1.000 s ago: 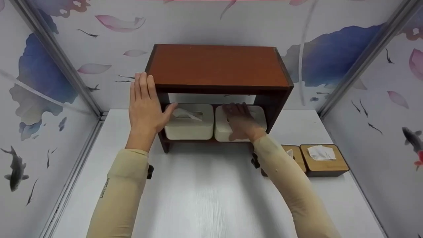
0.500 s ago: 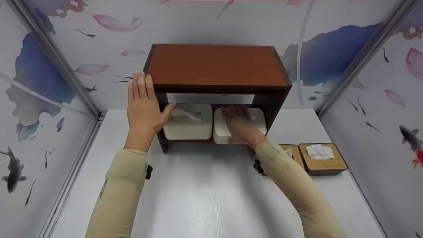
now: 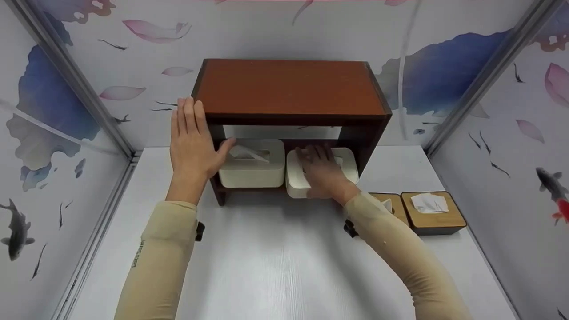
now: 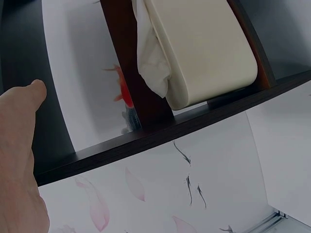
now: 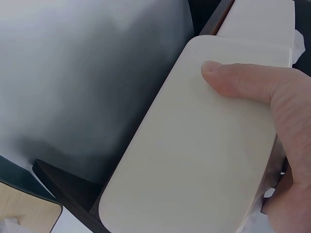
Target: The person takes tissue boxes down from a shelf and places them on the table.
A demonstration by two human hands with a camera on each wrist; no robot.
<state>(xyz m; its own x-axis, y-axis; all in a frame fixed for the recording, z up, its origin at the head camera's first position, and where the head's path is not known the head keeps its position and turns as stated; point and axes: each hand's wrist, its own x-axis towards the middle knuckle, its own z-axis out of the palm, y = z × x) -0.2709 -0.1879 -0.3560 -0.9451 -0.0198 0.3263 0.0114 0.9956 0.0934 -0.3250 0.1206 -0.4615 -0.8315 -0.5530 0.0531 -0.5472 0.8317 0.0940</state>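
Observation:
In the head view, my left hand (image 3: 191, 144) lies with straight fingers along the left side of a reddish-brown wooden shelf (image 3: 289, 86), thumb pointing toward its opening. Two off-white tissue boxes sit side by side on the lower board. The left tissue box (image 3: 252, 177) has a tissue sticking out of its top slot. My right hand (image 3: 324, 173) grips the right tissue box (image 3: 295, 180), fingers over the top. In the right wrist view its thumb (image 5: 233, 80) presses the long front face. This box stands further forward than its neighbour, its front edge past the board's front.
Two tissue boxes with wooden lids stand on the white table right of the shelf: an outer box (image 3: 433, 222) and an inner box (image 3: 386, 200), partly behind my right sleeve. Patterned white panels (image 3: 284, 26) enclose the table at the back and sides.
My right hand has drawn the right tissue box a little toward me, so its front now sits ahead of the left box. My left hand stays against the shelf's side.

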